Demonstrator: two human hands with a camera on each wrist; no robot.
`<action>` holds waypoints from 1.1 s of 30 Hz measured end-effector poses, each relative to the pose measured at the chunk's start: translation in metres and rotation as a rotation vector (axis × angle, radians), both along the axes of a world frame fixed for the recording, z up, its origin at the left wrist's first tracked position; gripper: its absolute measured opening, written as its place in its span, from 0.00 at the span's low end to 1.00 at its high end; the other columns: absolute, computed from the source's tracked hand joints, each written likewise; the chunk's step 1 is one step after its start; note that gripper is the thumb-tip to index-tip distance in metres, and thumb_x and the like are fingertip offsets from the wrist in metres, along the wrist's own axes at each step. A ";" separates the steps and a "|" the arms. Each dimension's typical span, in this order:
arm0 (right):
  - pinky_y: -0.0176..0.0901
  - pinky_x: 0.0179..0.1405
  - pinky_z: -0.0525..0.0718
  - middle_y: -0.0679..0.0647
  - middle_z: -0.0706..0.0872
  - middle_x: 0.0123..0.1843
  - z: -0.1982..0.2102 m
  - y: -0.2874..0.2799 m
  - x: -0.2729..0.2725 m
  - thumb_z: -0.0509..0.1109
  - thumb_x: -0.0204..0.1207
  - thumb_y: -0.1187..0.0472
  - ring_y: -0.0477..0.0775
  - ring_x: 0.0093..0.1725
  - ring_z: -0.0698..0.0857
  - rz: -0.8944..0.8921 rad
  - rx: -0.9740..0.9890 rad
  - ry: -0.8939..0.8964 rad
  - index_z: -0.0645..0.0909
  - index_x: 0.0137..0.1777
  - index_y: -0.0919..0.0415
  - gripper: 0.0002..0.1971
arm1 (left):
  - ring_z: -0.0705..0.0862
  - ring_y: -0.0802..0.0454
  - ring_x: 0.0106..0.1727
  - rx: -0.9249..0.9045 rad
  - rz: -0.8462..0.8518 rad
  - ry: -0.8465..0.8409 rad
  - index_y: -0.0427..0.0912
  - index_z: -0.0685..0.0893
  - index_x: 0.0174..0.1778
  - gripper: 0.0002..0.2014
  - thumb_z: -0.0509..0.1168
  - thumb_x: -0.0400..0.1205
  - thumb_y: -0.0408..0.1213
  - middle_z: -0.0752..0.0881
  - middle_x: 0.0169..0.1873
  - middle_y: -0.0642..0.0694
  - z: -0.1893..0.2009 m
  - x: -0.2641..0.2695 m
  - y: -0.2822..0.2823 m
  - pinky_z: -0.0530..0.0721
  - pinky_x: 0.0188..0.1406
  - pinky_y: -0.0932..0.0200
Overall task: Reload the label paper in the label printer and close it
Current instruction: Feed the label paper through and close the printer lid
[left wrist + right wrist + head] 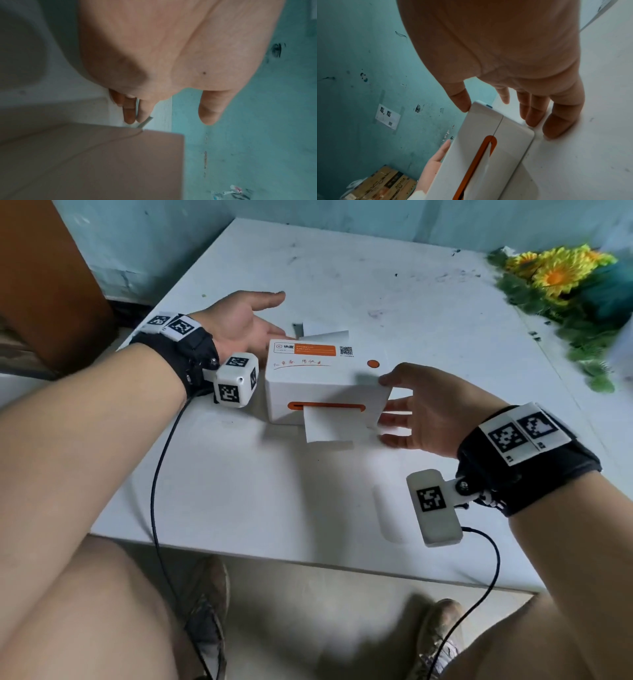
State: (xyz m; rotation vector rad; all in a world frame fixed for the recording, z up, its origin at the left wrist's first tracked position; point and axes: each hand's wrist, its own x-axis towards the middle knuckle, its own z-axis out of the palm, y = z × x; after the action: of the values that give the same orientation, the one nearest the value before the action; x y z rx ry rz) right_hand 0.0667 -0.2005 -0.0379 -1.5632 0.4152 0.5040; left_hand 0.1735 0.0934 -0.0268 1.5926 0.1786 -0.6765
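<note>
The white label printer (325,378) stands mid-table with its lid down. A strip of label paper (332,428) sticks out of its orange front slot (325,406). More white paper (323,334) shows behind the printer. My left hand (246,323) is at the printer's back left corner, palm turned inward, its fingers (130,113) straight beside a paper edge (145,121). My right hand (421,409) is at the printer's right side; its thumb (462,102) touches the top front corner and its straight fingers (532,111) lie beside the printer (510,142).
Artificial sunflowers (561,275) lie at the table's back right. A brown panel (44,285) stands left of the white table (274,491). A teal wall is close behind. A cardboard box (382,184) sits on the floor. Cables hang from both wrist cameras.
</note>
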 end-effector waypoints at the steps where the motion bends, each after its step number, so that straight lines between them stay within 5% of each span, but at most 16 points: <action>1: 0.61 0.61 0.86 0.63 0.87 0.60 0.001 0.002 -0.003 0.78 0.71 0.53 0.64 0.52 0.87 -0.002 0.001 -0.008 0.82 0.68 0.53 0.24 | 0.87 0.39 0.74 -0.024 0.001 0.022 0.27 0.70 0.84 0.45 0.60 0.86 0.67 0.90 0.71 0.35 0.000 -0.001 0.004 0.82 0.65 0.45; 3: 0.58 0.55 0.83 0.63 0.86 0.57 0.002 0.008 -0.009 0.76 0.82 0.54 0.63 0.51 0.86 -0.006 0.019 -0.026 0.84 0.61 0.54 0.11 | 0.83 0.40 0.70 -0.031 -0.002 0.045 0.29 0.76 0.83 0.44 0.62 0.85 0.67 0.90 0.73 0.36 -0.001 -0.012 0.011 0.80 0.64 0.52; 6: 0.56 0.53 0.79 0.61 0.86 0.51 0.005 0.015 -0.015 0.71 0.86 0.57 0.61 0.48 0.84 -0.035 0.041 -0.059 0.84 0.58 0.56 0.05 | 0.77 0.40 0.73 -0.054 0.000 0.071 0.32 0.84 0.79 0.40 0.66 0.83 0.65 0.84 0.79 0.38 -0.007 -0.040 0.017 0.66 0.86 0.50; 10: 0.57 0.56 0.79 0.59 0.87 0.52 0.008 0.023 -0.023 0.69 0.87 0.58 0.62 0.54 0.84 -0.070 0.084 -0.084 0.84 0.56 0.54 0.03 | 0.84 0.45 0.54 -0.123 0.109 0.058 0.43 0.84 0.72 0.23 0.65 0.88 0.55 0.88 0.59 0.43 -0.006 -0.087 0.005 0.79 0.57 0.52; 14: 0.59 0.58 0.81 0.59 0.87 0.57 0.008 0.026 -0.037 0.68 0.89 0.57 0.62 0.56 0.85 -0.050 0.075 -0.084 0.84 0.55 0.54 0.04 | 0.92 0.48 0.49 -0.077 0.377 0.006 0.38 0.87 0.57 0.07 0.70 0.91 0.39 0.94 0.52 0.41 -0.003 -0.118 -0.020 0.95 0.42 0.50; 18: 0.62 0.69 0.85 0.56 0.87 0.59 0.006 0.028 -0.052 0.70 0.89 0.56 0.60 0.59 0.86 -0.016 -0.008 -0.063 0.84 0.53 0.53 0.04 | 0.95 0.42 0.58 0.064 0.598 -0.168 0.36 0.91 0.54 0.14 0.84 0.78 0.37 0.96 0.56 0.37 -0.013 -0.132 -0.020 0.96 0.56 0.39; 24: 0.58 0.64 0.87 0.59 0.86 0.77 0.002 0.032 -0.062 0.70 0.90 0.50 0.60 0.77 0.85 0.023 -0.119 -0.074 0.82 0.53 0.53 0.08 | 0.96 0.40 0.59 0.094 0.549 -0.195 0.35 0.92 0.56 0.18 0.86 0.75 0.38 0.97 0.53 0.39 -0.008 -0.137 -0.017 0.95 0.59 0.35; 29: 0.59 0.66 0.89 0.64 0.86 0.77 -0.003 0.031 -0.055 0.66 0.90 0.42 0.62 0.73 0.87 0.070 -0.227 -0.166 0.85 0.69 0.62 0.23 | 0.95 0.42 0.56 0.174 0.543 -0.292 0.39 0.86 0.43 0.08 0.78 0.85 0.36 0.95 0.55 0.37 0.005 -0.134 -0.030 0.95 0.59 0.40; 33: 0.59 0.60 0.89 0.67 0.86 0.76 -0.001 0.031 -0.046 0.66 0.88 0.39 0.66 0.76 0.85 0.039 -0.226 -0.193 0.85 0.70 0.63 0.27 | 0.92 0.44 0.61 0.140 0.544 -0.275 0.37 0.86 0.50 0.11 0.80 0.83 0.37 0.92 0.59 0.40 0.004 -0.135 -0.028 0.93 0.63 0.44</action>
State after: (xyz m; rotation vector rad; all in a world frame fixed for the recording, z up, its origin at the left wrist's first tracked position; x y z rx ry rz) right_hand 0.0210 -0.1690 -0.0388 -1.8232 0.3017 0.3405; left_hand 0.0389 0.0651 -0.0231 1.6529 0.4420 -0.0233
